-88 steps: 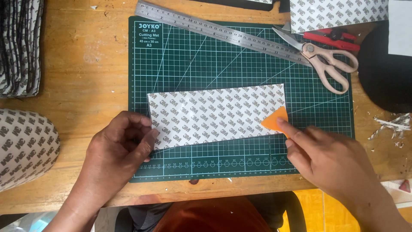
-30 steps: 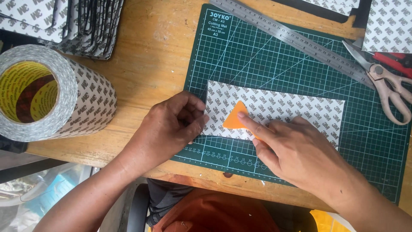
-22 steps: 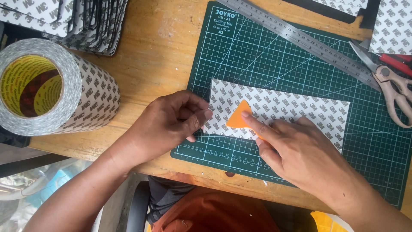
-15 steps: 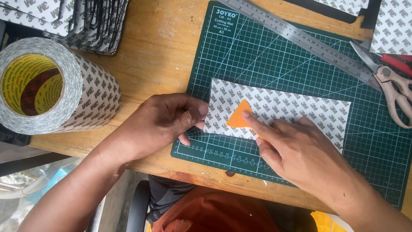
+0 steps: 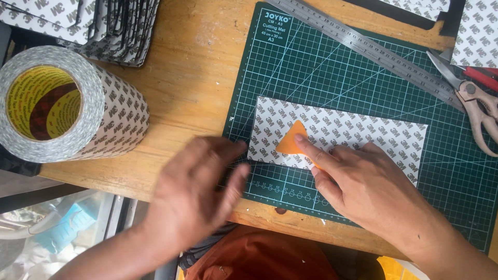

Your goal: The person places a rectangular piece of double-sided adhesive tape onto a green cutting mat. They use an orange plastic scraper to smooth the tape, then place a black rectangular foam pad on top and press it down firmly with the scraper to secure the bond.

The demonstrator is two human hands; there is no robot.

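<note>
right hand (image 5: 363,186) presses orange scraper (image 5: 291,141), tip up-left | sheet (image 5: 358,135) long axis left-right | left hand (image 5: 199,192) loose, empty

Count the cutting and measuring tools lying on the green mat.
2: a steel ruler lies slantwise across the mat's top, and scissors sit at its right edge, partly cut off by the frame.

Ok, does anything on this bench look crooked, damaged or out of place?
Nothing is damaged or spilled. The patterned sheet lies slightly askew to the cutting mat grid, and the steel ruler runs diagonally across the mat.
</note>
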